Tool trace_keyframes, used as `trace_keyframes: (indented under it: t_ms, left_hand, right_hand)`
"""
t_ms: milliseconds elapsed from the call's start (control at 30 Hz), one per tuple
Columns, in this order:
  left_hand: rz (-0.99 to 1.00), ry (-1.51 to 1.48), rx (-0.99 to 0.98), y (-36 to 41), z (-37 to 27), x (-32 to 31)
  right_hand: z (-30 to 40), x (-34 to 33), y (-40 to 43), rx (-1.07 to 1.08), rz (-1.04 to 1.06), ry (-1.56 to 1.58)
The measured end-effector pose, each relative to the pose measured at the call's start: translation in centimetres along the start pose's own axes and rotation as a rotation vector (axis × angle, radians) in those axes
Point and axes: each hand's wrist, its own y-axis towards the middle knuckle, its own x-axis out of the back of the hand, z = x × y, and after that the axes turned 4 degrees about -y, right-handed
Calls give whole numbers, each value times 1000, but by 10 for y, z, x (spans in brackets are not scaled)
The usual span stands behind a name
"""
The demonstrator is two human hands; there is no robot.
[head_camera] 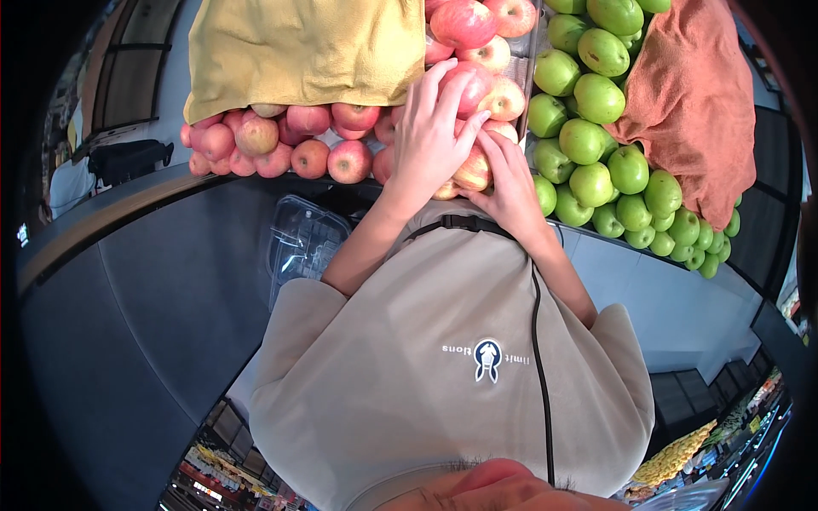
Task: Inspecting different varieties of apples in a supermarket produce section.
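Note:
My left hand (425, 131) lies over the pink-red apples, its fingers and thumb around a red apple (475, 91). Just right of and below it, my right hand (511, 175) has its fingers and thumb about a red-yellow striped apple (474, 170). Both apples sit among others in the heap, and part of each is hidden by the hands. Next to the striped apple, a yellowish apple (447, 190) shows at the heap's front edge. The thumb of my left hand comes close to the fingertips of my right.
A yellow cloth (307, 51) covers part of the red apples at left. Green apples (591, 185) fill the right side beyond a divider (530, 70), partly under an orange-brown cloth (696, 108). Clear plastic containers (303, 236) stand below the stand's front edge, by my left arm.

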Motion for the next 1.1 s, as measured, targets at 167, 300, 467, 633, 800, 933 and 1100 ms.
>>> trace_keyframes:
  t_ms: [167,300,467,633,800,933,1100]
  left_hand:
    - [65,187,-16,6,2,-18]
    - [157,180,24,16,6,-19]
    - [145,-242,45,23,10,-9]
    - [264,-1578,653,23,-14,8]
    - [517,-2116,920,-4,-5,-12]
    - [838,-2299,727,-13,-4,-24]
    - [609,-2044,988,-16,-12,-17]
  right_hand:
    - [-1,-1,-3,-7,-31,-45]
    - [4,8,-4,-39,-15,-33]
    - [7,25,-7,-48,-61,-15]
    - [2,39,-9,-85,-175,183]
    - [10,53,0,-20,-287,309]
    - [21,61,8,55,-301,310]
    - [17,67,9,117,-221,290]
